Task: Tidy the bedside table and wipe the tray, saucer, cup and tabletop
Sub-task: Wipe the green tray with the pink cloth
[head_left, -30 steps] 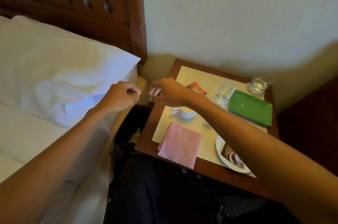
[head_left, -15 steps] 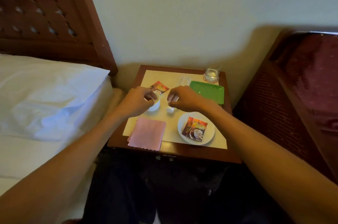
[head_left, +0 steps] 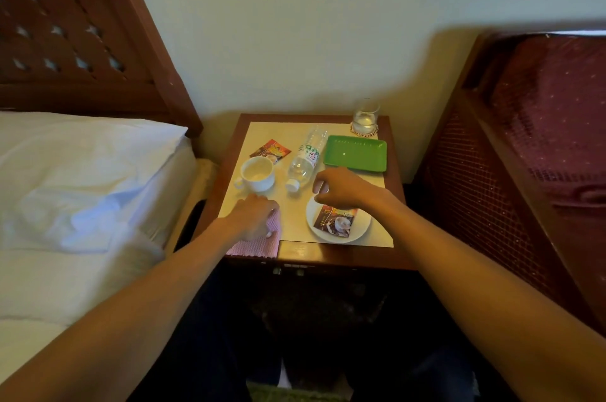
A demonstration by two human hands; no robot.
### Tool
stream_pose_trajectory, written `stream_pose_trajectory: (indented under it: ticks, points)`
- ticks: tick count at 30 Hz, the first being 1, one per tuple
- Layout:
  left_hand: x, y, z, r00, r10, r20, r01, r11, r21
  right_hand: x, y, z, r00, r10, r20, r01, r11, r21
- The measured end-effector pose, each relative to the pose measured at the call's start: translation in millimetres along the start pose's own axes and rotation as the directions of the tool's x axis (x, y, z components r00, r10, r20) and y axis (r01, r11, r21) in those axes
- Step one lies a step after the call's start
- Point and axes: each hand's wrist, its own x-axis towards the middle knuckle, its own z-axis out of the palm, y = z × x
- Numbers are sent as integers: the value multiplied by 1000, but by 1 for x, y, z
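Cloth (head_left: 262, 246) — gripped by left hand (head_left: 254, 216) | right hand (head_left: 341, 188) loosely curled (empty) over saucer (head_left: 364, 225)

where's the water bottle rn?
Head view: the water bottle lies on its side mid-table, between the white cup on its left and the green tray on its right, cap end toward the person, just beyond the right hand.

I am logging: pink waffle-textured cloth (head_left: 259, 247), near left; white cup (head_left: 257, 172); green tray (head_left: 355, 154), far right; white saucer (head_left: 364, 225); brown sachet (head_left: 334, 221) lying on it; red-orange sachet (head_left: 270, 150), far left; green-and-white bottle label (head_left: 308, 152); maroon dotted upholstery (head_left: 551, 100), right.
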Motion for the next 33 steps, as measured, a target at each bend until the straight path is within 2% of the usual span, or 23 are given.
stream_pose_trajectory:
  ticks: [2, 4, 9, 11, 14, 18, 20, 21, 22, 23, 25, 26, 27, 29, 33]
  points:
    - [-2, 0, -5, 1000, 6, -31, -6, 1000, -5, -1, -1, -1, 1000, 1, 3, -1, 1000, 6]
    - [-4, 1, -14, 998, 19, -64, -25, 995, -97, -1, -1, -2, 1000, 7, 22, -9, 999, 47]
    - [-6, 11, -63, 960, 18, -279, -126, 918, -375, -1, -2, -13, 963, 61, 264, -113, 976, 185]
    - [-5, 18, -81, 942, -33, -334, -164, 824, -543, 1, 1, -16, 973, 58, 225, -130, 939, 318]
    - [0, 25, -94, 961, -112, -254, -153, 551, -820, 4, 4, -22, 992, 72, 101, -119, 795, 595]
    - [13, 33, -97, 983, -102, -151, -104, 365, -925, 5, 13, -34, 988, 151, 32, -117, 595, 795]
    - [21, 37, -100, 983, -117, -141, -105, 268, -958, 7, 21, -40, 978, 210, -22, -99, 549, 830]
    - [26, 38, -100, 979, -146, -139, -99, 252, -963, 8, 27, -44, 965, 254, -65, -90, 554, 828]
    - [30, 39, -100, 969, -191, -156, -95, 294, -951, 8, 32, -48, 946, 304, -110, -86, 566, 820]
    - [36, 40, -98, 949, -240, -203, -90, 410, -908, 9, 40, -51, 922, 355, -156, -95, 596, 797]
    - [46, 40, -90, 909, -240, -342, -60, 735, -675, 9, 54, -58, 863, 431, -264, -119, 680, 724]
    - [50, 43, -84, 908, -185, -375, -51, 842, -538, 9, 61, -60, 832, 458, -313, -138, 717, 684]
    - [57, 45, -78, 919, -129, -374, -52, 897, -438, 11, 69, -60, 803, 482, -350, -161, 742, 651]
    - [70, 50, -66, 946, -71, -317, -40, 942, -332, 15, 84, -59, 767, 516, -382, -223, 772, 596]
    - [98, 61, -47, 962, -108, -250, 44, 968, -249, 24, 107, -51, 736, 561, -378, -309, 776, 550]
